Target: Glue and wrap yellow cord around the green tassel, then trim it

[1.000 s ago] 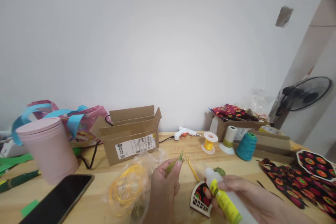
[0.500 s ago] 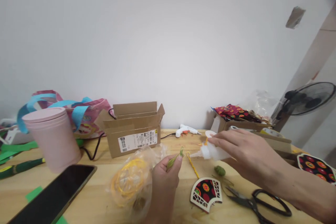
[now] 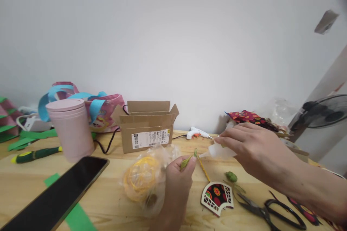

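Observation:
My left hand [image 3: 177, 184] is closed in a pinch on a small green bud-like piece [image 3: 187, 161], held upright above the wooden table [image 3: 108, 202]. My right hand [image 3: 255, 149] is wrapped round a translucent glue bottle [image 3: 217, 151], tipped sideways with its nozzle pointing at the green piece, almost touching it. A yellow cord [image 3: 204, 169] runs down to a fan-shaped wooden ornament [image 3: 217, 195] with black patterned fabric. Another green bud [image 3: 231, 177] lies beside it.
Black scissors [image 3: 268, 211] lie at the right. A plastic bag of yellow cord [image 3: 142, 178] sits by my left hand. A phone [image 3: 54, 196], a pink canister [image 3: 71, 130], a cardboard box [image 3: 148, 130], a white glue gun [image 3: 199, 133] and a fan [image 3: 322, 110] stand around.
My right hand lifted the glue bottle from low at the right and turned its nozzle toward the green piece. The camera view swung rightward, revealing the scissors.

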Demonstrator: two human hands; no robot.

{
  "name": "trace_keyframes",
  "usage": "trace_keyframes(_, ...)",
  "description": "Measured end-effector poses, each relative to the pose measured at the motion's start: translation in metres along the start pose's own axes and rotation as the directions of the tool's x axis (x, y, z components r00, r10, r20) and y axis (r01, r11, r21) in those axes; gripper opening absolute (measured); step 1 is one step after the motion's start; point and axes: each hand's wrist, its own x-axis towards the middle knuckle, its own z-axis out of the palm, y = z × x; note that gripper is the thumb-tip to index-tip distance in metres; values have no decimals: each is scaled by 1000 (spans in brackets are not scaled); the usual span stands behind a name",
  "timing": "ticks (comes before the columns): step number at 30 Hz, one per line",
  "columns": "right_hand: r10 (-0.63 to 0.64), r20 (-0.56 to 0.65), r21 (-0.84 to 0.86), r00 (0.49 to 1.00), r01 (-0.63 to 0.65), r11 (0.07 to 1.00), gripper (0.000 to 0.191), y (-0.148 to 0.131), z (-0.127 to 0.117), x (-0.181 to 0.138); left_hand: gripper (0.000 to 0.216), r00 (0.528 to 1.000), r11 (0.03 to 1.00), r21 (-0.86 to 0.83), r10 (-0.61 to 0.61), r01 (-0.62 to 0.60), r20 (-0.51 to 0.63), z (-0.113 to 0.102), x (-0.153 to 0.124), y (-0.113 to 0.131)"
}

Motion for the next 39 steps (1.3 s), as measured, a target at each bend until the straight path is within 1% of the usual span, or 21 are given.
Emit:
trace_keyframes(5,42,39,42,998,-44,998,28,1,0,4,26,1000,1000,-4,-17,17,-26,1,2,-2)
trace_keyframes(10,128,108,106,986,-139,985,36,4,3,4,22,1000,1000,5,-9,9,-10,0,0,-1)
trace_keyframes(15,157,136,113,978,-173,978,40,6,3,3,21,1000,1000,15,-2,2,9,-1,-1,0)
trace_keyframes(20,157,143,95,977,-171,981,39,7,3,4,21,1000,999,32,-7,7,7,-1,1,-1)
trace_keyframes(24,143,115,73,983,-152,986,38,5,0,5,22,1000,999,32,-1,1,14,-1,0,-1)
trace_keyframes(27,144,146,72,979,-156,985,40,3,-2,7,22,1000,999,38,-10,10,-1,-1,1,-2)
trace_keyframes(30,154,188,64,970,-168,984,42,0,-3,9,19,1000,999,35,-13,12,7,-1,0,0)
trace_keyframes(39,143,191,39,971,-153,987,35,-3,-3,10,18,1000,1000,29,-10,10,-1,-1,2,-2)
